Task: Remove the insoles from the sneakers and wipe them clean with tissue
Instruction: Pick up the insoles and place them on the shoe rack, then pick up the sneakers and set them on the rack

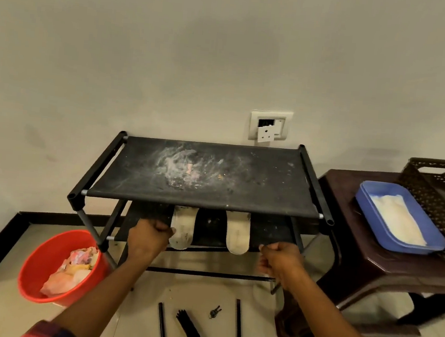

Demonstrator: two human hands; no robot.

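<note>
Two pale insoles lie side by side on the lower shelf (269, 231) of a black shoe rack (204, 177). The left insole (182, 228) is grimy and the right insole (237, 232) looks cleaner; both stick out past the shelf's front edge. My left hand (149, 236) grips the lower shelf's front edge just left of the left insole. My right hand (278, 258) grips the same edge to the right of the right insole. No sneakers are in view. The top shelf is dusty with white smears.
A red bucket (35, 267) holding crumpled tissues stands on the floor at the left. A black brush (189, 327), two loose black rods (162, 325) and keys (214, 311) lie on the floor. At the right a brown stool (365, 252) carries a blue tray (399, 241) and a brown basket (442, 189).
</note>
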